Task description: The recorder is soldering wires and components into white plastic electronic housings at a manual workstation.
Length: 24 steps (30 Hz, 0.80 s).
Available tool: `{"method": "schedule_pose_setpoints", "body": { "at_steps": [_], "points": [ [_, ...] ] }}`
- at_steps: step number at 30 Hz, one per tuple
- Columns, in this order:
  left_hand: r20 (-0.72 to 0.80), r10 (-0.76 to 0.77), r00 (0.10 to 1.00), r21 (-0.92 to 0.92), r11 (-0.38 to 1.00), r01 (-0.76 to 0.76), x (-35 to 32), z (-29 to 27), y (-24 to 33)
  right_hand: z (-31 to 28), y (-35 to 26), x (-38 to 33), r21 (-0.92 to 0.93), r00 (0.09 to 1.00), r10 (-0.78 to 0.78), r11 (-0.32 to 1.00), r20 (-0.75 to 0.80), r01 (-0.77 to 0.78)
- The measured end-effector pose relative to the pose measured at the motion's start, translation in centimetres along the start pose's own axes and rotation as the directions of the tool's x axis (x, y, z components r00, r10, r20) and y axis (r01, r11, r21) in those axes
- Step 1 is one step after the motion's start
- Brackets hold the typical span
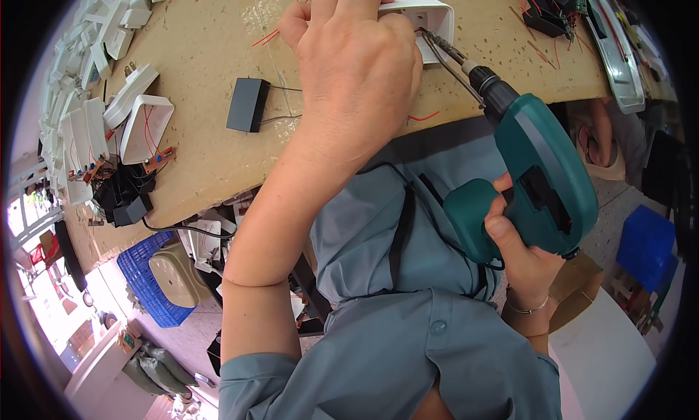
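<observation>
A white plastic housing (pixel 440 12), shaped like a small open box, lies at the far edge of view. My left hand (pixel 357 63) is closed over its left side, fingers bent; the fingertips are hidden beyond the knuckles. From the right, my right hand (pixel 520 249) grips a green soldering gun (pixel 546 165) by its handle. The gun's thin tip, with a narrow tube alongside, reaches inside the housing near my left hand. Left of my wrist sits a black rectangular box (pixel 248 105) with dark leads running toward my arm. Short red wires (pixel 266 38) stick out beside my fingers.
White housings (pixel 109 20) are heaped along the table's left side. Below them, wired circuit boards (pixel 160 159) and black boxes (pixel 120 191) cluster at the edge. More black parts with red wires (pixel 550 16) lie far right, beside a metal tray (pixel 619 70). A blue basket (pixel 149 274) stands below.
</observation>
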<state>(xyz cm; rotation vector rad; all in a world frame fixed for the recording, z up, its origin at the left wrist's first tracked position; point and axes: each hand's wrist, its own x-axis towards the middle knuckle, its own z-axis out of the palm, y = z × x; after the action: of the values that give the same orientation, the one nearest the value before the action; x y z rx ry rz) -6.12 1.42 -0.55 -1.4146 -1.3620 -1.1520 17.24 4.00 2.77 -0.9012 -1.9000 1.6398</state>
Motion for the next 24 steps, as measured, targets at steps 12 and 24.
{"method": "schedule_pose_setpoints", "body": {
  "at_steps": [12, 24],
  "points": [
    [0.527, -0.420, 0.739, 0.305, 0.905, 0.297, 2.5, -2.3, 2.3, -0.4, -0.2, 0.0, -0.075, 0.992, -0.068, 0.994, 0.105, 0.076],
    [0.510, -0.411, 0.755, 0.306, 0.908, 0.287, 1.6, -1.6, 1.5, -0.3, -1.2, -0.2, -0.070, 0.994, 0.015, 0.998, 0.108, -0.008]
  ]
}}
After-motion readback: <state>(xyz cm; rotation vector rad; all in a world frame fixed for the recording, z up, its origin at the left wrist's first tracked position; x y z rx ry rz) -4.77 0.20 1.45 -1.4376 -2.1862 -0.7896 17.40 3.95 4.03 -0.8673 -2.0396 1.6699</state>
